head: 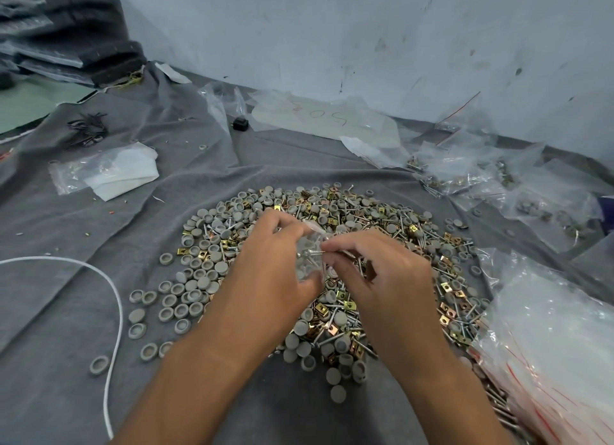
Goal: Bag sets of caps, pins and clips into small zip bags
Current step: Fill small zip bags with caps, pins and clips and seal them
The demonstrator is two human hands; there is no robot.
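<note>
A wide heap of grey round caps [199, 278], silver pins [415, 232] and brass clips [332, 328] lies on a grey cloth [66, 311]. Over its middle, my left hand [269, 265] grips a small clear zip bag [310, 258] with grey caps inside. My right hand [375, 271] pinches silver pins [315, 253] at the bag's mouth, their heads pointing left. Both hands meet above the heap.
A stack of empty red-striped zip bags [548, 345] lies at the right. Filled bags [481, 175] pile up at the back right. A white cord [113, 295] curves at the left, with a bag and white sheet [109, 172] beyond. The wall [365, 45] stands close behind.
</note>
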